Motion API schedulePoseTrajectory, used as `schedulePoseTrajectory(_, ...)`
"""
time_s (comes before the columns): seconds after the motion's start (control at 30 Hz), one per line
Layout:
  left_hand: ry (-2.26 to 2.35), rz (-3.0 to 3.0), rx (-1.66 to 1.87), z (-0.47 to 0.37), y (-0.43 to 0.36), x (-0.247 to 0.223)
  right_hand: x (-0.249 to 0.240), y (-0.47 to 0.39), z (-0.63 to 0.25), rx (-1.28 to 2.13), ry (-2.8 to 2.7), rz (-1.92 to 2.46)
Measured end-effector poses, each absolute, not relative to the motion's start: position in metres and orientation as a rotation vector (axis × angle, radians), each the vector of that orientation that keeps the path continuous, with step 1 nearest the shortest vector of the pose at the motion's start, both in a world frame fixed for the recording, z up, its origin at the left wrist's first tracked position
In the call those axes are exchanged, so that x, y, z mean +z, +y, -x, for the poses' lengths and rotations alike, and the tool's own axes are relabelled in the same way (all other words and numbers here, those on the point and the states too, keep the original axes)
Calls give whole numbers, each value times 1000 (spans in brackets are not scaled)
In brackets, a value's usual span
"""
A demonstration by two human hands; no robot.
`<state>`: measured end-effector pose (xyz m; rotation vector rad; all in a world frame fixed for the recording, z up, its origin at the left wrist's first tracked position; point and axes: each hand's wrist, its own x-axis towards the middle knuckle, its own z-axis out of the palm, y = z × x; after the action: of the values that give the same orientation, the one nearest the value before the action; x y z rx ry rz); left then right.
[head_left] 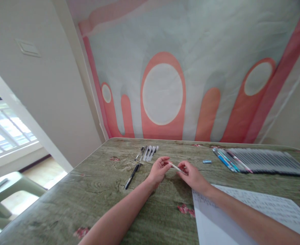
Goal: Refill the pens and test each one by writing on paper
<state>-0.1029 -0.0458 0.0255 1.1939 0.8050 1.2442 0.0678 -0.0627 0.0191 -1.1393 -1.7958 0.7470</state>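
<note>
My left hand [159, 172] and my right hand [193, 175] are held close together over the middle of the table. Between them runs a slim, pale, pen-like stick [176, 167]. Fingertips of my left hand pinch its left end, and the fingers of my right hand close around its right end, hiding that tip. To the left of my left hand lies a black pen [131, 177], slanting on the tabletop. Behind it is a small group of clear and white pen parts [150, 153] with some dark pieces. A short blue pen cap [207, 161] lies beyond my right hand.
A long row of clear pens with dark ends [269, 162] lies at the right, with several blue, teal and pink pens [225, 160] beside it. Written paper [257, 207] sits under my right forearm. The wooden-patterned table [101, 197] meets a wall; a green chair [12, 190] stands left.
</note>
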Motion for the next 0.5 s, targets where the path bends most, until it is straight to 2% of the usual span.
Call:
schedulePoseTrajectory(0.2,785,-1224,1235,105,-45,25,24,-64,-69,777,-1941,1132)
schedulePoseTrajectory(0.5,781,-1136,1245,101,-47,27,25,-65,-68,713,-1815,1161)
